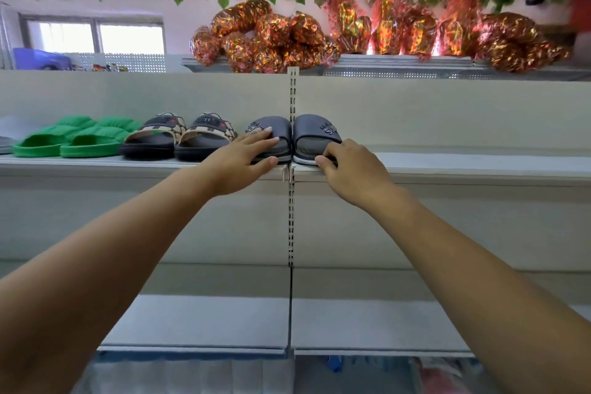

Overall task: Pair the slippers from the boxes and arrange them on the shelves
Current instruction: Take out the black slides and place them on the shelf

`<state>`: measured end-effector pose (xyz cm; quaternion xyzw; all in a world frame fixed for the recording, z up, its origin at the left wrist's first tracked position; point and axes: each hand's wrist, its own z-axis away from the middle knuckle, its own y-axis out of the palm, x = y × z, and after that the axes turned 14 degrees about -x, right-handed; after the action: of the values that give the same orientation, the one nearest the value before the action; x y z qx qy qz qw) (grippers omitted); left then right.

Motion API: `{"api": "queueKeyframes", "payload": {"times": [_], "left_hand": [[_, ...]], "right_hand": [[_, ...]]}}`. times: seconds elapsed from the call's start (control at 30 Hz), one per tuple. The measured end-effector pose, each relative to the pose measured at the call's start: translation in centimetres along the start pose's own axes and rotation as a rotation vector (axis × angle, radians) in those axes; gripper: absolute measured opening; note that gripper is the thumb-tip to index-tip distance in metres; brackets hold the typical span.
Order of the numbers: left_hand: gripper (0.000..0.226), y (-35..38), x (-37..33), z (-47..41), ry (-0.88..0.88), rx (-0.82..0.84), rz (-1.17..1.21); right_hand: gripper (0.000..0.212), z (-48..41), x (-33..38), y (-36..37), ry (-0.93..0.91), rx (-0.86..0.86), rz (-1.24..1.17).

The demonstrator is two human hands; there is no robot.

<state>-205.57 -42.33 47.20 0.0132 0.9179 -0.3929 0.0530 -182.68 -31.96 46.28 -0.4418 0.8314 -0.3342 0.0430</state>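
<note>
While your L hand (246, 157) is lying flat-fingered on the L slipper (265, 125), your R hand (348, 166) is pinching the R slipper (315, 134) at its heel; both are pointing lengthwise, straight ahead of the hands.

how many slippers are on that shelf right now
6 plainly: green pair left, checkered pair middle, navy pair right, touched by left hand and right hand. A grey edge far left may be a seventh.

green slippers (73, 139), beige checkered slippers (180, 134), navy slippers (295, 134), grey shelf (463, 166)

Grey slippers (315, 134) (side by side) on shelf (447, 163)
</note>
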Motion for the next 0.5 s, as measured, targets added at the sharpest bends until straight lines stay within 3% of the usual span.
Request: {"api": "queueKeyframes", "payload": {"times": [0.23,0.5], "left_hand": [[0.04,0.5,0.5,0.5,0.03,-0.072,0.057],[0.051,0.5,0.8,0.2,0.069,-0.068,-0.03]], "right_hand": [[0.036,0.3,0.7,0.9,-0.017,-0.057,0.077],[0.041,-0.2,-0.9,1.2,-0.033,-0.052,-0.033]]}}
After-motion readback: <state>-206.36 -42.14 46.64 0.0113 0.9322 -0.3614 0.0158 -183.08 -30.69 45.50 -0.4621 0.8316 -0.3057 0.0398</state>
